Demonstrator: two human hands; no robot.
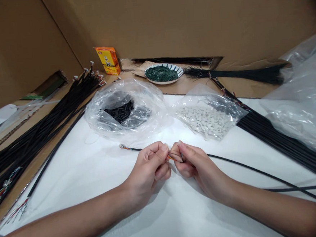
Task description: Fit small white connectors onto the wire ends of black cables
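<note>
At the middle of the white tabletop [121, 207], my left hand [151, 164] and my right hand [195, 163] meet, both closed in a pinch. Thin coloured wires [173, 156], orange and yellow among them, run between the fingertips. From behind my right hand a black cable [248, 167] trails to the lower right, and that hand grips its wire end. To the left of my left hand sticks out a short black piece with coloured wires and a small white connector [121, 146]. My fingers hide where the wires end and whether the two pieces are joined.
Ahead lie an open plastic bag of black tubes [121, 112] and a bag of small white connectors [205, 118]. Cable bundles [46, 115] flank me left, and more black cables [281, 138] lie right. Behind stand an orange box [107, 60], a plate [180, 73] and cardboard walls [167, 20].
</note>
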